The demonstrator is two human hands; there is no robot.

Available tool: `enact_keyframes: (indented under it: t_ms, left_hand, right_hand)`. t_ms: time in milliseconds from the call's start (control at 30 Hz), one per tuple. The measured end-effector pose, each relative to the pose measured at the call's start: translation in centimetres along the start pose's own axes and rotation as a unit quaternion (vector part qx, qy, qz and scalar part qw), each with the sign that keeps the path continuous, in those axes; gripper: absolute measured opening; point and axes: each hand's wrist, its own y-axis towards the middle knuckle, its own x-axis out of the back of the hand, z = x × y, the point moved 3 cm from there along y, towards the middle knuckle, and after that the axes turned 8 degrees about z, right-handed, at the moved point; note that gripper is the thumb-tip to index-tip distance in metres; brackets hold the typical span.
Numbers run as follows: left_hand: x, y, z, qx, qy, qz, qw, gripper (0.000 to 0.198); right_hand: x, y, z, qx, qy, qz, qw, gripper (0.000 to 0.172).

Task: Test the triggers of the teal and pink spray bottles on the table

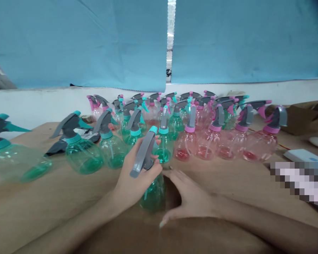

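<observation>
Held spray bottle (152,195): directly in front of the standing green bottle (164,146).
Left hand (128,180) grips its neck; right hand (193,197), fingers spread, is front-right of the standing green bottle. Caution: a forward push could topple the standing green bottle; a slack left grip could let the held one tip.

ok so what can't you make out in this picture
All in the head view:
- Held bottle's neck ring: hidden by the left hand.
- Whether the right hand touches that bottle: too blurred.
- Back bottles: partly hidden by front bottles, so no sure count.
- Far-left bottle: cut by the left edge.
- Flat thing at right: pixelated, cut by the right edge.
</observation>
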Motion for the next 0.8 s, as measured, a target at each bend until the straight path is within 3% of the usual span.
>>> enact_keyframes:
  t_ms: [100, 200, 333, 467, 800]
  left_hand:
    - [-0.1, -0.2, 0.1, 0.0, -0.017, -0.002, 1.0, 0.04]
    - [-0.1, -0.3, 0.1, -0.003, -0.032, 0.02, 0.999, 0.041]
    - [0.2, -0.3, -0.1, -0.018, -0.039, 0.07, 0.997, 0.04]
    - [0.5, -0.2, -0.3, -0.043, -0.032, 0.091, 0.994, 0.041]
    - [-0.5, -0.6, 1.0, -0.061, -0.04, 0.036, 0.997, 0.051]
  right_hand:
    - [-0.9, 1.3, 1.4, 0.025, 0.088, -0.033, 0.995, 0.11]
    - [-1.4, 2.0, 1.9, 0.003, 0.133, -0.066, 0.989, 0.105]
    - [-1.4, 2.0, 1.6, -0.043, 0.104, -0.053, 0.992, 0.105]
    - [-1.2, 1.9, 1.2, -0.041, 0.093, -0.044, 0.994, 0.102]
    - [-0.8, 1.6, 1.2, 0.002, 0.113, -0.024, 0.993, 0.095]
